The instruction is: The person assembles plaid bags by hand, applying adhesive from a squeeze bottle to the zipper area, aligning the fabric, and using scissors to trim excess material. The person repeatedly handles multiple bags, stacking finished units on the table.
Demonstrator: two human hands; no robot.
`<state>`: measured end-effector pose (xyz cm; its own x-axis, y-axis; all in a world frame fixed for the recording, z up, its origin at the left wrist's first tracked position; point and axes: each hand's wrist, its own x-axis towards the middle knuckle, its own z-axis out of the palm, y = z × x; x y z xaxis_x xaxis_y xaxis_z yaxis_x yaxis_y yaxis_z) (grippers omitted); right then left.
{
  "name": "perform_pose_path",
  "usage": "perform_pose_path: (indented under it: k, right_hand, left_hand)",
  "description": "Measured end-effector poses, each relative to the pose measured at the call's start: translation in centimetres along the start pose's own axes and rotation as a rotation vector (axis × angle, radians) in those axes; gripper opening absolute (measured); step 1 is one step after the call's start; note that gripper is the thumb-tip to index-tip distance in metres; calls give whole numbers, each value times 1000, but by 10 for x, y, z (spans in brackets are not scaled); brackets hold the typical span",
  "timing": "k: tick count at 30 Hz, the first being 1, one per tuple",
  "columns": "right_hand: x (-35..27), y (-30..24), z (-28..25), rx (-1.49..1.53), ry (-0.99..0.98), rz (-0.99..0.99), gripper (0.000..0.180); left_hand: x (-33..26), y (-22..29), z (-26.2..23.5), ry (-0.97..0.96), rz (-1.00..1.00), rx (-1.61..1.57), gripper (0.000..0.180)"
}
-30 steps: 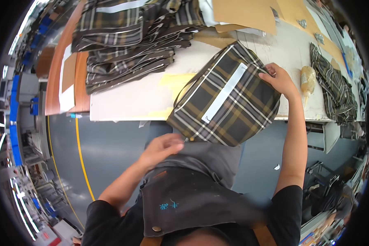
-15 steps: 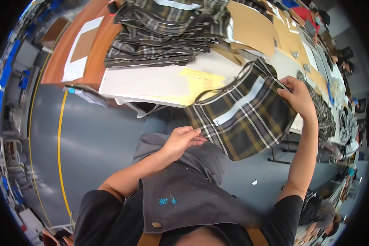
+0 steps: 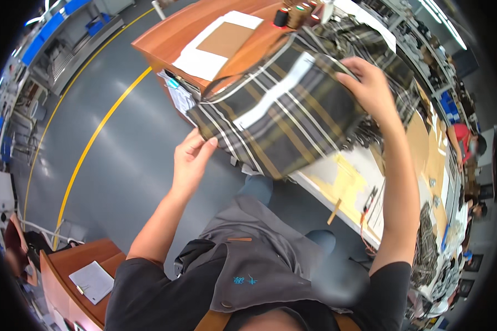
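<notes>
**A:** What's being held, and where?

**B:** A plaid fabric bag (image 3: 284,113), dark with tan and white lines and a broad white stripe across its face. It hangs in the air between the two hands, above the person's lap and just in front of the worktable edge (image 3: 337,207).

**A:** How are the hands set on it?

**B:** The right hand (image 3: 370,83) is curled over the bag's far upper edge, fingers closed down on the cloth. The left hand (image 3: 190,160) is at the near lower corner, fingertips pressed against the fabric with the palm mostly open. I'd say the right carries the weight while the left steadies the corner.

**A:** Why tilted like that?

**B:** Probably so the striped face turns toward the person's eyes.

**A:** Anything close by?

**B:** Beyond the right hand, a pile of plaid pieces (image 3: 408,99) on the table. Past the left hand's fingertips, an orange-brown bench (image 3: 171,41) with a white sheet (image 3: 204,58) and a cardboard square (image 3: 226,38) on it. Below the left hand, grey floor with a yellow line (image 3: 94,143).
</notes>
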<state>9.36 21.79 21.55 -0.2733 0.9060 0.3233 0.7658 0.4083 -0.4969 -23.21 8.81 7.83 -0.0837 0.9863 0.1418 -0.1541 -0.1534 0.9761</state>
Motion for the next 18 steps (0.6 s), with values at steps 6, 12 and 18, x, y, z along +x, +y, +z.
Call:
perform_pose_path:
  k: [6, 12, 18]
  right_hand:
    - [135, 17, 107, -93, 34, -59, 33]
    - [140, 23, 132, -113, 39, 41, 32]
    - [88, -30, 99, -58, 167, 32, 26]
  left_hand:
    - [71, -27, -41, 152, 120, 249, 12]
    - [106, -21, -37, 144, 112, 164, 12]
    - [81, 3, -37, 69, 126, 349, 25]
